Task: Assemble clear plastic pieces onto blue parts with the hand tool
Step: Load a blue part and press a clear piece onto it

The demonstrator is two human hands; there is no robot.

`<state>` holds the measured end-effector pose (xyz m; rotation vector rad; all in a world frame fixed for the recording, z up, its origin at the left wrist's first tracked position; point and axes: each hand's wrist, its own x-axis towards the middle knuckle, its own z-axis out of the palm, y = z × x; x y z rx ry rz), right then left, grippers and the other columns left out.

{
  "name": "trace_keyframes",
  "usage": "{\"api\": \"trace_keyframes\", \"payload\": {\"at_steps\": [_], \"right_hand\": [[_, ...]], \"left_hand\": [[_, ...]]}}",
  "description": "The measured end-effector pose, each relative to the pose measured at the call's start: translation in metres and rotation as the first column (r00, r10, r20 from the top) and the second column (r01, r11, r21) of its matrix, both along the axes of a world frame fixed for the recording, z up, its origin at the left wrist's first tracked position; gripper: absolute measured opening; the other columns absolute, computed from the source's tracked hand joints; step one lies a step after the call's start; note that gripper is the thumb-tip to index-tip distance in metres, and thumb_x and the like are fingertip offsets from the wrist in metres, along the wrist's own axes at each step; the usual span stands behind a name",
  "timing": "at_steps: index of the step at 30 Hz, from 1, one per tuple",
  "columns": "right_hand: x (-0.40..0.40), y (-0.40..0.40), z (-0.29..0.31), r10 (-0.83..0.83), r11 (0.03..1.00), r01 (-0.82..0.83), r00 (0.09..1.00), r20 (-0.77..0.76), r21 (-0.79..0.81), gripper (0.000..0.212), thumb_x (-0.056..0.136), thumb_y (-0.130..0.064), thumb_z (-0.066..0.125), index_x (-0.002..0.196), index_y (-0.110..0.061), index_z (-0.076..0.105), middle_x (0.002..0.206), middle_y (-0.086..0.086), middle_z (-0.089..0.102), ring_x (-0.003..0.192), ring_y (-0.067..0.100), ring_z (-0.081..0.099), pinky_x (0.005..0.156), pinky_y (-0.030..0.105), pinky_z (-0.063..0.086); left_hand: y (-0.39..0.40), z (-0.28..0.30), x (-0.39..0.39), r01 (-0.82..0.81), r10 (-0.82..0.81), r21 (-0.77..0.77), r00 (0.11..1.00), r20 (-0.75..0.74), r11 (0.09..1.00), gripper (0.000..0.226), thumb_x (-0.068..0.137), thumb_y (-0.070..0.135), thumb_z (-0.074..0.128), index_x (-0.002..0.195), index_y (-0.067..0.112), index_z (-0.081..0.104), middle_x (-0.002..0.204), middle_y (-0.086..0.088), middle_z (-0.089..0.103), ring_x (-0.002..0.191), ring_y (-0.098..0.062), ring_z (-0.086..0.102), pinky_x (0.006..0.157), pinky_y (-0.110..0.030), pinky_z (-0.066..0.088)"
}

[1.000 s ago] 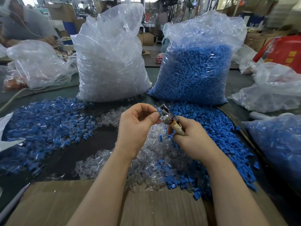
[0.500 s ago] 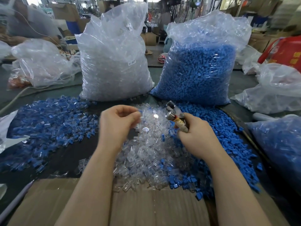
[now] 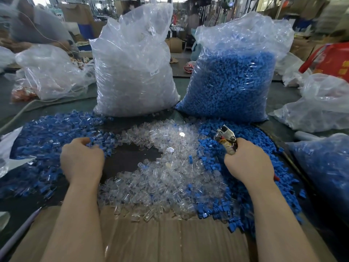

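Worktable (image 3: 130,157), dark surface. A flattened cardboard sheet (image 3: 170,241) lies along the near edge, under both forearms. A pale pen-like stick (image 3: 20,231) lies at near left. A second person (image 3: 37,25), blurred, sits at far left behind a slumped clear bag (image 3: 52,72). A red bag (image 3: 332,61) stands at far right.

Containers: a tall clear bag (image 3: 132,72) holds clear plastic pieces and carries a small white label reading "SJ-017". Just beside it, on its right, a second bag (image 3: 232,82) is filled with blue parts. Another bag of blue pieces (image 3: 324,167) sits at the right edge, with a crumpled, mostly empty bag (image 3: 321,104) behind it.

Loose on the table: a pile of clear plastic pieces (image 3: 160,167) at centre; a pile of blue parts (image 3: 217,161) touching its right side; a heap of blue-and-clear joined pieces (image 3: 47,133) at left.

Left hand (image 3: 82,159): fingers curled at the edge of the left heap; what they grip is hidden, cannot tell. Right hand (image 3: 247,161): closed round the handle of the hand tool (image 3: 225,138), metal head pointing up and away, over the blue pile.
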<state>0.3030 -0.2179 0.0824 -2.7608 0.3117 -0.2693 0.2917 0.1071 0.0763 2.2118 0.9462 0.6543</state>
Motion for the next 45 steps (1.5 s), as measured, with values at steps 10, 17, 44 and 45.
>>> {"api": "trace_keyframes", "payload": {"at_steps": [10,17,44,45], "right_hand": [[0.0,0.001,-0.001,-0.025,1.0,0.025,1.0,-0.016,-0.001,0.014,0.088,-0.025,0.053,0.078,-0.02,0.045,0.071,0.003,0.055,0.061,0.022,0.051,0.048,0.029,0.029],[-0.002,0.002,-0.001,-0.061,0.998,0.061,0.998,-0.032,-0.007,0.014,0.087,-0.025,0.054,0.078,-0.019,0.045,0.073,0.004,0.054,0.061,0.021,0.049,0.049,0.029,0.029],[-0.001,0.007,-0.005,-0.151,0.986,0.14,0.981,-0.122,-0.094,0.025,0.085,-0.023,0.062,0.073,-0.018,0.04,0.074,0.002,0.05,0.058,0.018,0.045,0.046,0.027,0.028],[-0.001,0.007,-0.005,-0.152,0.985,0.141,0.981,-0.119,-0.094,0.024,0.085,-0.023,0.062,0.074,-0.018,0.041,0.074,0.002,0.05,0.058,0.018,0.045,0.046,0.027,0.028]], "left_hand": [[-0.014,-0.001,0.007,0.31,-0.319,-0.073,0.914,-0.25,0.948,0.029,0.095,0.02,0.061,0.123,0.017,0.067,0.122,-0.01,0.066,0.096,-0.025,0.058,0.079,-0.036,0.045],[-0.002,-0.007,0.005,0.268,-0.263,-0.019,0.927,-0.266,0.963,0.05,0.096,0.016,0.058,0.144,0.007,0.047,0.146,-0.019,0.047,0.127,-0.042,0.047,0.1,-0.048,0.042],[-0.069,0.004,0.014,0.679,-0.725,-0.262,0.668,-0.169,0.686,0.017,0.088,0.026,0.072,0.105,0.024,0.07,0.095,0.007,0.068,0.079,-0.008,0.063,0.068,-0.024,0.047],[-0.07,0.003,0.015,0.673,-0.716,-0.244,0.666,-0.209,0.698,0.019,0.089,0.03,0.071,0.107,0.025,0.068,0.101,0.005,0.067,0.082,-0.011,0.063,0.071,-0.027,0.05]]}}
